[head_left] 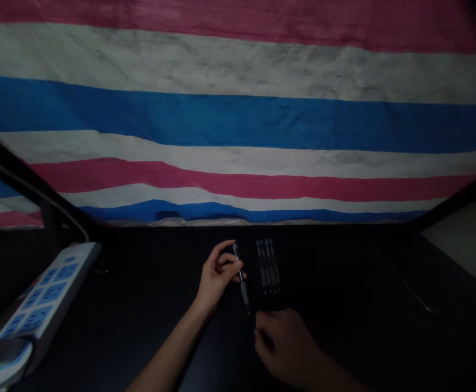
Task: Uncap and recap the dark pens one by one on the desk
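Right hand, pens, any print illegible

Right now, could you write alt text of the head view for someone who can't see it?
The left hand holds a pen at a dark table, beside four more pens in a row; the right hand is curled nearby. A power strip lies at left; a striped sheet hangs behind.

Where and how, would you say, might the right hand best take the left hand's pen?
The pen is probably best pinched by its slim lower section, from the right: the left hand holds it higher, leaving that part free, pointing towards the right hand.
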Demonstrator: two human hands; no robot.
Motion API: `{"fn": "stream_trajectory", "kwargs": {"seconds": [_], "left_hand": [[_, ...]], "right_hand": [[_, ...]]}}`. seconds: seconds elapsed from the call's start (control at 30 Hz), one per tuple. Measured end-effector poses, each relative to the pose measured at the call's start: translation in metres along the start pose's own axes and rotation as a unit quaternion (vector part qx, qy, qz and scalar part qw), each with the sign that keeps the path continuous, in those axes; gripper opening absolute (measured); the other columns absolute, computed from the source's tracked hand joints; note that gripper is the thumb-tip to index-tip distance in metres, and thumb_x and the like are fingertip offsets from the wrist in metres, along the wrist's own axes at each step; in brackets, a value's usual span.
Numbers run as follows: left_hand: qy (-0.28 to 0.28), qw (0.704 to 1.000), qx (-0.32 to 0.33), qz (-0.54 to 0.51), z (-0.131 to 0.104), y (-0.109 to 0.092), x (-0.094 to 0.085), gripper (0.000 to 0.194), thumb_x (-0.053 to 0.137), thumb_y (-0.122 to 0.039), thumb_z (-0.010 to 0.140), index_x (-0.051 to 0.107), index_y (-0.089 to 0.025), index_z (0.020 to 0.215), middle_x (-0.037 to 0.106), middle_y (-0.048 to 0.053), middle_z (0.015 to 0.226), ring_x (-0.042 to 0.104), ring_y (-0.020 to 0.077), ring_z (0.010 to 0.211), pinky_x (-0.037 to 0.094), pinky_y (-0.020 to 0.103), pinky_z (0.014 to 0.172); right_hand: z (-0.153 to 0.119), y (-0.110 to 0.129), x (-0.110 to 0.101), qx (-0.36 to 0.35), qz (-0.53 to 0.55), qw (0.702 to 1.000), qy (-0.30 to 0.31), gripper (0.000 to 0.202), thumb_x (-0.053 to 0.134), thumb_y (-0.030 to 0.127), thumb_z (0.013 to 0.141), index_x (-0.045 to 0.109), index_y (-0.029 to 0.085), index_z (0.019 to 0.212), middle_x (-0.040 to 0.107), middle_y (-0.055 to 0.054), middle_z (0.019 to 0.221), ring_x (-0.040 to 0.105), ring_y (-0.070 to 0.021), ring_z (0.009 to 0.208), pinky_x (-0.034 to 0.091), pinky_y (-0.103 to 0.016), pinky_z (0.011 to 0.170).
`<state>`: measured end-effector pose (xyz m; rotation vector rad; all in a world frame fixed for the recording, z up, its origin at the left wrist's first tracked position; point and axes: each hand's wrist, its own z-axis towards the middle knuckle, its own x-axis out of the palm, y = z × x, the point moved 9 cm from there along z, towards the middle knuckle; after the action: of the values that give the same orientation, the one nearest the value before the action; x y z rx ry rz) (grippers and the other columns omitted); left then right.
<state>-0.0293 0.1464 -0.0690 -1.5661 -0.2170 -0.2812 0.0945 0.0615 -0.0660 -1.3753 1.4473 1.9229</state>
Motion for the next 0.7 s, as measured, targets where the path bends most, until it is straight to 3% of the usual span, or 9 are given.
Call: {"fn": "stream_trajectory", "kwargs": {"seconds": [0.3, 0.43, 0.57, 0.7], "left_hand": [[-0.008, 0.999, 0.027, 0.038, 0.0, -0.001, -0.004, 0.051, 0.071, -0.027, 0.075, 0.05, -0.022, 0.121, 0.06, -0.005, 0.074, 0.067, 0.0129, 0.06, 0.053, 0.021, 0.055], [-0.024, 0.991, 0.055, 0.122, 0.001, -0.003, -0.007, 0.054, 0.068, -0.028, 0.077, 0.05, -0.025, 0.127, 0.06, 0.0, 0.092, 0.065, 0.0092, 0.058, 0.054, 0.022, 0.058], [-0.028, 0.964, 0.111, 0.24, 0.0, -0.011, -0.006, 0.049, 0.065, -0.028, 0.079, 0.053, -0.029, 0.126, 0.05, 0.007, 0.122, 0.065, 0.01, 0.067, 0.057, 0.026, 0.061], [0.031, 0.918, 0.173, 0.354, -0.005, -0.017, 0.008, 0.037, 0.057, -0.023, 0.084, 0.059, -0.028, 0.121, 0.047, 0.008, 0.127, 0.063, 0.0177, 0.088, 0.057, 0.036, 0.078]], "right_hand": [[-0.003, 0.001, 0.003, -0.004, -0.005, 1.0, 0.008, 0.013, 0.048, 0.018, 0.078, 0.048, 0.018, 0.064, 0.058, 0.004, 0.06, 0.046, -0.0071, 0.05, 0.019, -0.023, 0.051], [-0.002, 0.0, 0.002, -0.001, -0.012, 1.0, 0.016, 0.014, 0.048, 0.018, 0.078, 0.049, 0.018, 0.064, 0.059, 0.004, 0.06, 0.046, -0.0069, 0.049, 0.019, -0.023, 0.05], [0.0, 0.002, 0.001, -0.009, -0.009, 1.0, 0.022, 0.015, 0.047, 0.019, 0.08, 0.049, 0.018, 0.066, 0.06, 0.004, 0.061, 0.048, -0.0072, 0.05, 0.021, -0.022, 0.05], [0.0, 0.003, 0.002, -0.027, -0.033, 0.999, 0.008, 0.013, 0.048, 0.018, 0.081, 0.051, 0.019, 0.069, 0.061, 0.004, 0.063, 0.053, -0.009, 0.054, 0.025, -0.024, 0.053]]}}
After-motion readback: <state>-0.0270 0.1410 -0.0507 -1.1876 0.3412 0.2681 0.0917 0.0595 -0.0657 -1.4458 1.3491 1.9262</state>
